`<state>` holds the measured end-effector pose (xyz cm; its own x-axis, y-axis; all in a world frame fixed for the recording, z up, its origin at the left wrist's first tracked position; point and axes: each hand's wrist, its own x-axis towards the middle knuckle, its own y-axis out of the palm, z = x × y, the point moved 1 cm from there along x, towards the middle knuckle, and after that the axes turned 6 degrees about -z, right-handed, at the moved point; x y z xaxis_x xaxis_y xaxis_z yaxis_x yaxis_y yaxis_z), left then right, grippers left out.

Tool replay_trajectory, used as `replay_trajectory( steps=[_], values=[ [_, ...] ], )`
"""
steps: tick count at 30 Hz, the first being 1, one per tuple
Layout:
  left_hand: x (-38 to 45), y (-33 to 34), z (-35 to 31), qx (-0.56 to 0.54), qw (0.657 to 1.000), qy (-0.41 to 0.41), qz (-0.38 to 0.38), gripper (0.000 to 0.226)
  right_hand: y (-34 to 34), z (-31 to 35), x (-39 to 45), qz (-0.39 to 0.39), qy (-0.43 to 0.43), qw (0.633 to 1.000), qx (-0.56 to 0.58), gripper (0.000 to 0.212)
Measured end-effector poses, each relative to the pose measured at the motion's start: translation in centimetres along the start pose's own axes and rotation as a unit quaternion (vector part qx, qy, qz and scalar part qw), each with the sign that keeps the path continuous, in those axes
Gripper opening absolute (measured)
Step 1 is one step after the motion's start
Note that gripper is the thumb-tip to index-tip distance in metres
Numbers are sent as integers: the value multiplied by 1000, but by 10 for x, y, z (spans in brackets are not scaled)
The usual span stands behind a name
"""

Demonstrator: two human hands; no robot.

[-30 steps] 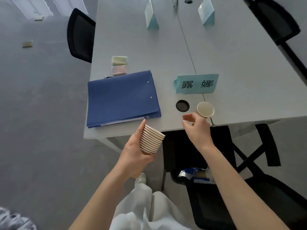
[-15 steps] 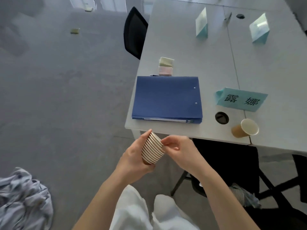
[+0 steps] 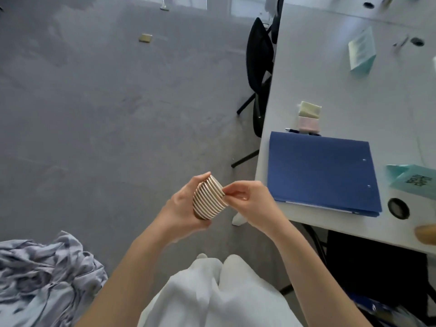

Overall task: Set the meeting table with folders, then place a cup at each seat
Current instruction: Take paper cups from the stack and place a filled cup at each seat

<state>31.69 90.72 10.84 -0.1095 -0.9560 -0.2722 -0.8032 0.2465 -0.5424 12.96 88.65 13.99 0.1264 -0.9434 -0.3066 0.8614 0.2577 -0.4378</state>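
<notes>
Figure: separating one cup from the nest. My left hand was wrapped round the stack of paper cups, thumb over the upper rims and fingers curled beneath, the stack lying tilted with its mouths toward my right hand. My right fingertips were pinched closed on the outermost rim, held in the air off the table's near corner. The blue folder lay on the table just beyond my right hand, and past it a cup already stood at the frame's edge (blurred). Likely faults, in my judgement: two nested rims could lift together, since they sat tight against one another; a hard pinch could crease the thin lip; a sharp tug could loosen my left grip and spill the stack onto the floor below.
</notes>
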Motion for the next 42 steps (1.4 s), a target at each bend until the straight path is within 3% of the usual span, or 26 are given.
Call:
replay_trajectory(
  steps=[8, 13, 21, 27, 35, 40, 42],
  values=[
    [89, -59, 10, -14, 1000, 20, 19, 97, 13, 38, 94, -16, 6, 1000, 4, 21],
    [161, -91, 3, -7, 999, 35, 29, 98, -5, 58, 166, -62, 1, 998, 24, 16],
    [296, -153, -26, 14, 998, 57, 31, 98, -41, 108, 297, -58, -8, 997, 50, 12],
    [386, -173, -36, -11, 997, 65, 42, 99, -69, 124, 374, -166, -4, 984, 70, 15],
    [540, -193, -60, -31, 992, 81, 86, 102, -114, 132, 479, -328, 37, 934, 137, 16],
    [635, -209, -100, -5, 981, 131, 145, 103, -149, 131, 537, -446, 85, 885, 104, 21],
    [663, -208, -116, -1, 976, 141, 167, 104, -160, 124, 552, -458, 112, 879, 65, 22]
  ],
)
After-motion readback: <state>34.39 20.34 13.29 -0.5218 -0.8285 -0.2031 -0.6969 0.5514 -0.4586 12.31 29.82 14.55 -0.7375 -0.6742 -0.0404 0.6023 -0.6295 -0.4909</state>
